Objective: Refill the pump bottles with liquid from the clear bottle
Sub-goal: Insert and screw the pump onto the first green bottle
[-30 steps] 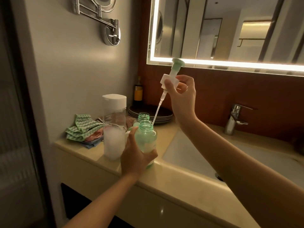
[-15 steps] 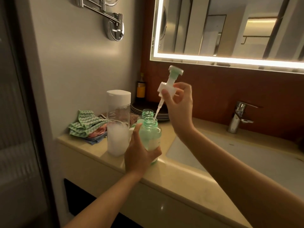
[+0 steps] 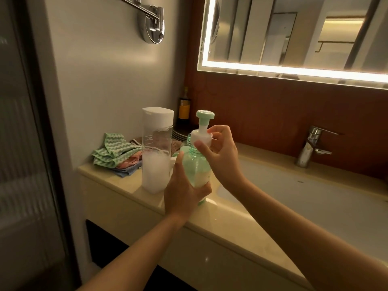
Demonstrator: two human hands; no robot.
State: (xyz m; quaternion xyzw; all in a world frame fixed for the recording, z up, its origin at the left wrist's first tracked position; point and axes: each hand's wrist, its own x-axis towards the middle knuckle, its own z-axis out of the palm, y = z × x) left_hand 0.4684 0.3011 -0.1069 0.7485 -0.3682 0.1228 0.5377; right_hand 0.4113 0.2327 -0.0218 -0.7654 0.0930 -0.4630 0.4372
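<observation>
Green pump bottle (image 3: 196,169) getting its pump head (image 3: 202,135) back.
My left hand (image 3: 184,194) grips the bottle's body upright at the counter (image 3: 130,185) edge. My right hand (image 3: 220,156) pinches the white collar, which a second ago hung high and is now down at the neck. I judge this one filled, with threading next. The clear bottle (image 3: 156,156) stands just left.

The clear bottle (image 3: 157,143) carried faint white lettering running vertically up its side; only an "M" could be read.
</observation>
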